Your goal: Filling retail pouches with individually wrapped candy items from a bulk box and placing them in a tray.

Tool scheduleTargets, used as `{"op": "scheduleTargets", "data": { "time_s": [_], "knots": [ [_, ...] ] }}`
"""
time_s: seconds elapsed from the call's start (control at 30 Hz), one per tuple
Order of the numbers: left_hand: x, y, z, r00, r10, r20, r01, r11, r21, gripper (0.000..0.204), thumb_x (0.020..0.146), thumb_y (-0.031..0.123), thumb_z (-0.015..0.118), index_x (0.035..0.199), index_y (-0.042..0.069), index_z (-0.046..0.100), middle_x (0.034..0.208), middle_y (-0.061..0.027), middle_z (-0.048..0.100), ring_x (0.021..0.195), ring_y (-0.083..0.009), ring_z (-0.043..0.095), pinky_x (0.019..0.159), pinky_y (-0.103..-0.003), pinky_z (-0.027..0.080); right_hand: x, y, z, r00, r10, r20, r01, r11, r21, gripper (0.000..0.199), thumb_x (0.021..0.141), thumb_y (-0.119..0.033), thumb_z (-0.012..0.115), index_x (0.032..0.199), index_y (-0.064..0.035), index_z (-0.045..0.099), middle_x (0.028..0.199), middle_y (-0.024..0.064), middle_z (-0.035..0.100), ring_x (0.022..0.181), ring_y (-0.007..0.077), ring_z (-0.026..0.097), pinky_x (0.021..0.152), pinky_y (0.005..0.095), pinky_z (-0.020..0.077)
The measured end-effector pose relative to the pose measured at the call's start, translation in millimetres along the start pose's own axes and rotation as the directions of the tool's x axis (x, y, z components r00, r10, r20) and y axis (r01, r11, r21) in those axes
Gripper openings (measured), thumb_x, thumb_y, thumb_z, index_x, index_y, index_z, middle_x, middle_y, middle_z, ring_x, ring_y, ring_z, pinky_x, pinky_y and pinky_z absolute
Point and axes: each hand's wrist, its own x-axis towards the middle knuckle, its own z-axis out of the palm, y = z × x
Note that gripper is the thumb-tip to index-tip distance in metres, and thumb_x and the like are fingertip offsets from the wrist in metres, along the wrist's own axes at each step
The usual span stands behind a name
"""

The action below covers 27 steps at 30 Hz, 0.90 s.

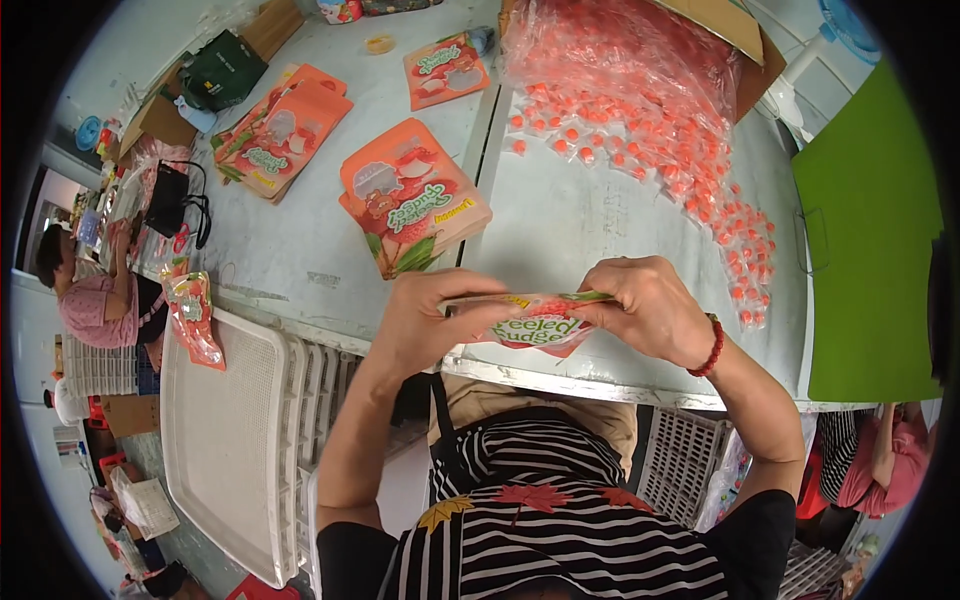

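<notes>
Hands pinch one orange pouch (540, 322) at the table's (600, 220) near edge: left hand (425, 320) and right hand (650, 305) closed on its ends. A stack of orange pouches (410, 200) lies just beyond, wrapped orange candies (640, 130) to the right.

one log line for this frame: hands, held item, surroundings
left hand: grips pouch end | right hand: grips other end | orange pouch: held over table edge | pouch stack, loose candies: on table
</notes>
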Motion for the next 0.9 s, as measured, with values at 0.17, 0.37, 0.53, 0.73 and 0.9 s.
{"op": "scheduleTargets", "data": {
  "time_s": [0.17,0.37,0.53,0.73,0.9],
  "knots": [
    [23,44,20,0.836,0.273,0.475,-0.548,0.382,0.744,0.017,0.081,0.020,0.067,0.077,0.003,0.063,0.067,-0.0084,0.056,0.060,-0.0260,0.058,0.052,-0.035,0.044,13,-10,3,0.993,-0.112,0.025,0.115,0.979,-0.168,0.013,0.077,-0.011,0.071,0.078,-0.0003,0.063,0.072,0.0124,0.062,0.067,0.0298,0.062,0.059,0.0371,0.0493],
    [14,33,9,0.835,0.368,0.409,-0.544,0.443,0.712,0.021,0.082,0.023,0.063,0.073,0.005,0.058,0.066,-0.0083,0.053,0.062,-0.0271,0.058,0.053,-0.036,0.045,24,-21,3,0.990,-0.141,-0.009,0.141,0.989,-0.051,0.014,0.076,-0.011,0.072,0.078,-0.0010,0.063,0.072,0.0120,0.062,0.064,0.0278,0.061,0.059,0.0368,0.0480],
    [20,21,12,0.831,0.411,0.376,-0.541,0.435,0.720,0.016,0.073,0.021,0.064,0.064,0.007,0.062,0.067,-0.0105,0.062,0.066,-0.0279,0.063,0.057,-0.041,0.047,15,-19,5,0.997,-0.026,-0.069,0.021,0.997,-0.071,0.014,0.075,-0.009,0.074,0.076,-0.0003,0.063,0.066,0.0122,0.060,0.059,0.0277,0.057,0.054,0.0342,0.0442],
    [-4,19,-1,0.806,0.486,0.337,-0.529,0.335,0.780,0.013,0.069,0.014,0.062,0.062,0.005,0.055,0.063,-0.0100,0.057,0.064,-0.0291,0.061,0.059,-0.041,0.042,13,-27,8,0.991,0.099,-0.095,-0.088,0.990,0.114,0.019,0.073,-0.001,0.074,0.085,0.0030,0.059,0.069,0.0124,0.061,0.060,0.0211,0.059,0.058,0.0292,0.0461],
    [-11,13,-17,0.801,0.516,0.304,-0.489,0.271,0.829,0.014,0.065,0.015,0.064,0.061,0.003,0.057,0.061,-0.0109,0.057,0.062,-0.0298,0.060,0.058,-0.041,0.043,35,-36,11,0.988,-0.131,0.081,0.140,0.983,-0.118,0.017,0.071,0.004,0.068,0.086,0.0034,0.061,0.075,0.0175,0.059,0.065,0.0333,0.058,0.058,0.0382,0.0448]
  ]
}}
